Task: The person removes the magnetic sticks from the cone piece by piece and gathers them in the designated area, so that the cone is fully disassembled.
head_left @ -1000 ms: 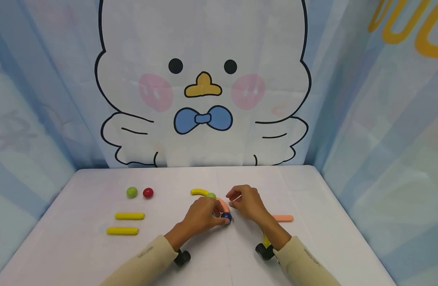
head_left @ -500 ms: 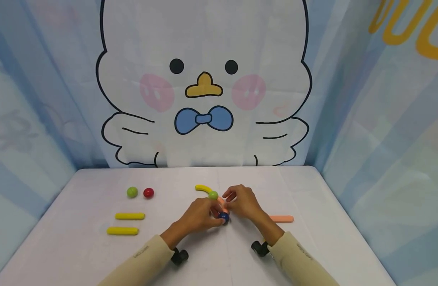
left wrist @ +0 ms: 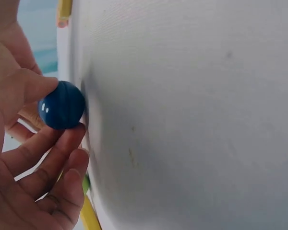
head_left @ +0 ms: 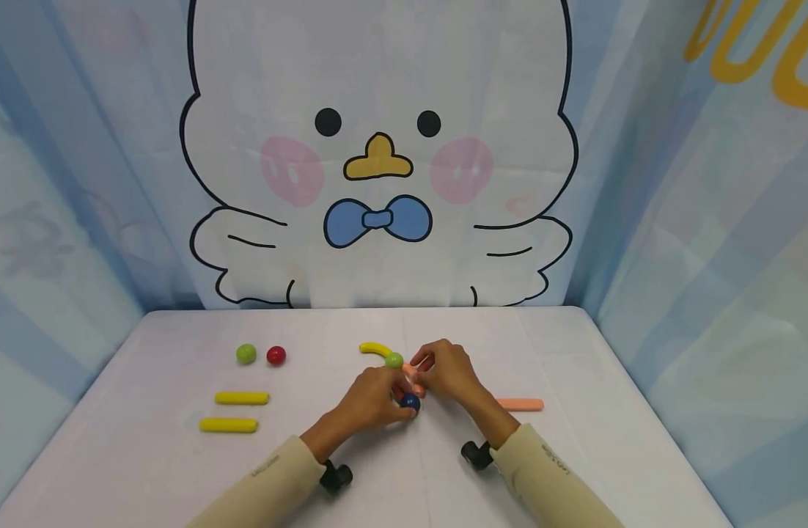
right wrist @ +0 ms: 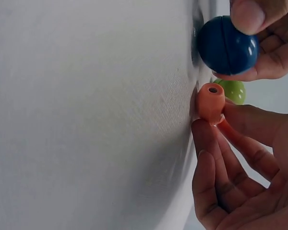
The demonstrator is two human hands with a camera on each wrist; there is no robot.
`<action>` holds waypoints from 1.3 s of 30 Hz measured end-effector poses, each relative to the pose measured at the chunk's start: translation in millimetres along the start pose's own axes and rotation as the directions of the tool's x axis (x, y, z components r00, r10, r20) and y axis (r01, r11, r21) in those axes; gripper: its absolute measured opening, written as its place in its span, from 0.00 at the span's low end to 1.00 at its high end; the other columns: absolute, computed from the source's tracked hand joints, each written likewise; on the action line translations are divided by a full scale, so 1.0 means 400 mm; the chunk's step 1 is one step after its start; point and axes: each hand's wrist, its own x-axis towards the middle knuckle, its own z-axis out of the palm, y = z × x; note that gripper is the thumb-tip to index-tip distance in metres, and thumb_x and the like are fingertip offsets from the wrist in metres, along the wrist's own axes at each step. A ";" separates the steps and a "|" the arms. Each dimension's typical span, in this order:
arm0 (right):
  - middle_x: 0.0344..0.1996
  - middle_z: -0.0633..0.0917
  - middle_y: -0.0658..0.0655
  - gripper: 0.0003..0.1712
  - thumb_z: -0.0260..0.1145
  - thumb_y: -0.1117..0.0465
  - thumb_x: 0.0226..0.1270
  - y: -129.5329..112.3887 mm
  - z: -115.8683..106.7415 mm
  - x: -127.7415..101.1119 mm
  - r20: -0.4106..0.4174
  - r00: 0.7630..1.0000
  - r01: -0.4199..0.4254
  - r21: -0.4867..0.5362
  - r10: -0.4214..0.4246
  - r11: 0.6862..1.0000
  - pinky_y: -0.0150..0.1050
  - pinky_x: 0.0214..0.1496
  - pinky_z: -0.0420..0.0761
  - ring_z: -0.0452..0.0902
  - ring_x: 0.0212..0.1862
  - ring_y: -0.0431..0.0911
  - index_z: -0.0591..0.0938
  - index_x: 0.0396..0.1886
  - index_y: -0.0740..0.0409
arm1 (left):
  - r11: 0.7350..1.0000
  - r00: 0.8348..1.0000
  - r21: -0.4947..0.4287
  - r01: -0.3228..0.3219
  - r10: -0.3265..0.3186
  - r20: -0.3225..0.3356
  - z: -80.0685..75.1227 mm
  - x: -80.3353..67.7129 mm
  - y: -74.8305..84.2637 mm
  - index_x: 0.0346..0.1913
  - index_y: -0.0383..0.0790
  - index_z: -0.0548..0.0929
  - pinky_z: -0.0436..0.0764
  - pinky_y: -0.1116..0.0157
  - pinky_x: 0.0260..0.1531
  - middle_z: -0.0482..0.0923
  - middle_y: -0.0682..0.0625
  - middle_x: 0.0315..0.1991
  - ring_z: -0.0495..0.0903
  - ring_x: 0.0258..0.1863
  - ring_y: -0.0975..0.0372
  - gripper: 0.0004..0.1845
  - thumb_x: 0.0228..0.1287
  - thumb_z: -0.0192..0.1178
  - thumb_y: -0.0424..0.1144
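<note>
Thumb and fingertips of my left hand [head_left: 374, 396] pinch a dark blue ball [left wrist: 62, 105] low over the white table. My right hand [head_left: 450, 374] pinches a curved orange rod [right wrist: 211, 103] between thumb and fingers. Its near end, with a small round hole, faces the ball; the right wrist view shows a small gap between them. Beyond the hands, a green ball [head_left: 394, 360] sits at the rod's far end, and a curved yellow rod [head_left: 374, 348] extends from that ball to the left. Fingers partly cover the orange rod in the head view.
On the left of the table [head_left: 147, 469] lie two straight yellow rods [head_left: 242, 398], with another green ball [head_left: 246, 353] and a red ball [head_left: 276, 356] behind them. A straight orange rod [head_left: 520, 404] lies beside the right forearm. A printed curtain [head_left: 377, 271] stands behind the table.
The blue ball has come away from the curved orange rod's end, moving slightly left. My right hand has moved left and now grips that rod. The green ball and curved yellow rod have shifted slightly.
</note>
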 end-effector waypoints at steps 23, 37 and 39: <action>0.32 0.89 0.48 0.10 0.82 0.62 0.59 0.001 0.007 -0.003 -0.011 0.999 -0.042 0.003 0.042 0.999 0.39 0.40 0.79 0.80 0.37 0.44 0.92 0.40 0.51 | 0.988 0.978 0.031 0.154 -0.147 -0.148 -0.149 -0.138 -0.076 0.57 0.50 0.90 0.78 0.70 0.37 0.89 0.59 0.47 0.79 0.41 0.65 0.20 0.62 0.78 0.39; 0.31 0.88 0.48 0.10 0.82 0.63 0.59 0.005 0.009 -0.005 -0.014 1.000 -0.028 0.005 0.028 1.000 0.39 0.40 0.78 0.80 0.37 0.44 0.92 0.40 0.51 | 0.959 0.938 0.067 0.276 -0.254 -0.237 -0.264 -0.232 -0.183 0.60 0.44 0.88 0.77 0.64 0.39 0.89 0.49 0.50 0.80 0.45 0.58 0.22 0.64 0.77 0.39; 0.32 0.89 0.48 0.10 0.82 0.63 0.59 0.005 0.009 -0.004 -0.015 0.999 -0.031 0.007 0.031 0.999 0.39 0.40 0.78 0.80 0.37 0.44 0.92 0.40 0.51 | 0.954 0.933 0.072 0.290 -0.265 -0.244 -0.280 -0.245 -0.203 0.60 0.43 0.88 0.77 0.64 0.38 0.89 0.47 0.50 0.80 0.45 0.57 0.22 0.64 0.77 0.40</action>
